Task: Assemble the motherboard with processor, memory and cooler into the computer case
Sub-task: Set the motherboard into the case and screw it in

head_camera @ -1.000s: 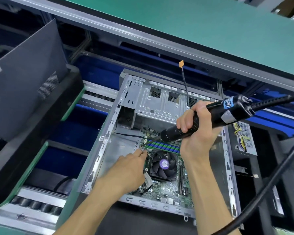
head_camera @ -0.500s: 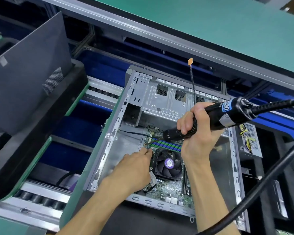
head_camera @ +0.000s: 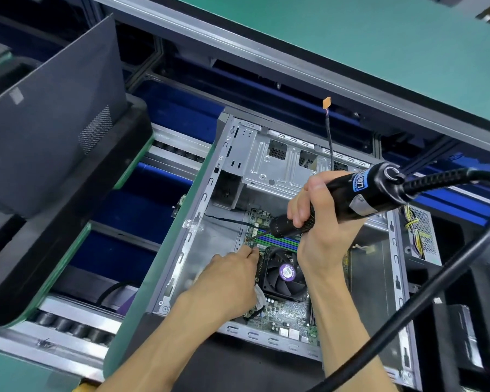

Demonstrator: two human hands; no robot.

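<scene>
Already the motherboard (head_camera: 283, 315) lies flat on the floor of the open computer case (head_camera: 210, 244), right of centre in the frame, with the black cooler (head_camera: 285, 274) and its purple hub label on top and the green and blue memory slots (head_camera: 277, 239) just above that. I'd call the board stiff but thin and fragile, light for its size, and best touched only at its bare edge, never on the fan or the small parts. The left hand (head_camera: 232, 278) does about that: its fingertips (head_camera: 251, 251) are bunched at the board's left edge beside the cooler, and whether they pinch a screw or only steady the board I cannot tell. The right hand (head_camera: 317, 222) is wrapped tightly round the black electric screwdriver (head_camera: 351, 193), which slants down to the left so that its bit meets the board near the upper left corner; a thick cable (head_camera: 408, 301) loops from its tail down the right of the frame. The case is thin sheet metal, its edges likely sharp. It rests on a green-edged carrier (head_camera: 142, 292) over conveyor rollers (head_camera: 77, 326), with a dark side panel (head_camera: 51, 114) leaning at upper left and a green bench surface (head_camera: 351, 38) along the top.
</scene>
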